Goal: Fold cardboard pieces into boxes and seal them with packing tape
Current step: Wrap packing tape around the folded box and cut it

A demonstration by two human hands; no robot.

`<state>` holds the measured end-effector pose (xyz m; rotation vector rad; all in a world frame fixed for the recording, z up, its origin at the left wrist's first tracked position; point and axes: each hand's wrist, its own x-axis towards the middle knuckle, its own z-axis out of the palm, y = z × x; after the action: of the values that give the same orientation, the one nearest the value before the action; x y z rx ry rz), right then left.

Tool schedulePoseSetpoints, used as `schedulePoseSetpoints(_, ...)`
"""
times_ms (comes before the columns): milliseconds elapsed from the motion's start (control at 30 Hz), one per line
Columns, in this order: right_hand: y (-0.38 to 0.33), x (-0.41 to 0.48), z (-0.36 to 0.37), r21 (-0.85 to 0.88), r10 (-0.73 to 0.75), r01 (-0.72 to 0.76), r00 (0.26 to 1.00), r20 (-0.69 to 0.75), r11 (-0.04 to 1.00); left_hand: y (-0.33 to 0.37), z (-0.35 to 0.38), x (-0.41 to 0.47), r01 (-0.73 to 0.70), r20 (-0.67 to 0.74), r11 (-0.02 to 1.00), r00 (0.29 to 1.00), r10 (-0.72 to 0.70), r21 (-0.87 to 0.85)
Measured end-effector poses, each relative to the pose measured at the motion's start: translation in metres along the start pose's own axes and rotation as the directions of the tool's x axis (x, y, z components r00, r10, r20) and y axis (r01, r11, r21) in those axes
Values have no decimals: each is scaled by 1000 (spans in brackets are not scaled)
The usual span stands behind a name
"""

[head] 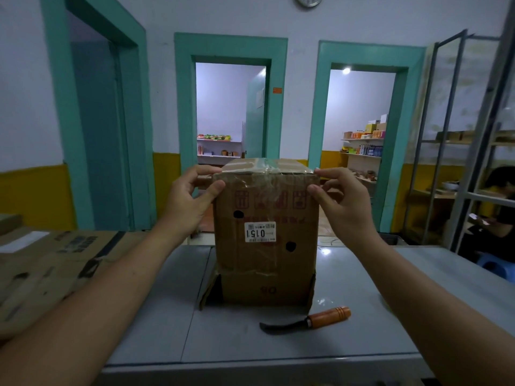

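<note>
A brown cardboard box (pixel 264 263) stands upright on the grey table (pixel 156 316), its top closed with clear packing tape that runs down the near face. A white label reading 0151 upside down is stuck on that face, and the bottom flaps splay out on the table. My left hand (pixel 192 196) pinches the box's top left corner between thumb and fingers. My right hand (pixel 340 196) pinches the top right corner the same way.
A knife with an orange wooden handle (pixel 309 320) lies on the table just in front of the box. Flattened cardboard (pixel 53 263) is stacked at the left. A metal shelf frame (pixel 462 140) and a seated person (pixel 496 218) are at the right.
</note>
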<state>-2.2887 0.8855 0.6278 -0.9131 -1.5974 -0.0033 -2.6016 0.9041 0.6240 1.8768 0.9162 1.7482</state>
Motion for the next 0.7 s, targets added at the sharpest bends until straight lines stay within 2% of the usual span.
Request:
schedulePoseSetpoints(67, -2, 1, -3, 39, 63, -65, 997, 44, 997, 11, 3, -2, 73, 1, 996, 997, -73, -48)
schedulePoseSetpoints(133, -13, 2, -3, 158, 216, -231, 970, 109, 960, 22, 7, -2, 208, 15, 973, 978, -207, -98)
schedulePoseSetpoints(167, -20, 4, -2, 228, 344, -368, 929, 138, 901, 26, 10, -1, 294, 20, 949, 956, -293, -113)
schedulePoseSetpoints(233, -37, 12, 2, 264, 602, -629, 777, 185, 731, 35, 14, 2, 450, 47, 886, 893, -447, -111)
schedulePoseSetpoints(267, -48, 15, 3, 220, 667, -696, 718, 201, 683, 40, 18, 3, 490, 71, 867, 872, -485, -89)
schedulePoseSetpoints(300, -57, 15, 3, 158, 682, -714, 699, 215, 682, 43, 21, 5, 503, 94, 862, 863, -497, -60)
schedulePoseSetpoints(367, -70, 12, 5, 139, 609, -643, 762, 222, 754, 49, 25, 6, 477, 120, 878, 875, -468, -51)
schedulePoseSetpoints(433, -80, 15, 9, 206, 555, -579, 815, 163, 789, 58, 24, 7, 436, 112, 896, 897, -427, -80)
schedulePoseSetpoints(567, -80, 16, 3, 329, 318, -317, 947, 53, 890, 66, -1, 8, 256, 108, 930, 966, -236, -264)
schedulePoseSetpoints(633, -76, 11, 5, 386, 245, -270, 963, 113, 882, 61, -12, 7, 187, 97, 938, 981, -166, -292)
schedulePoseSetpoints(700, -66, 2, 17, 367, 180, -239, 966, 188, 899, 45, -18, 4, 151, 114, 960, 985, -127, -235)
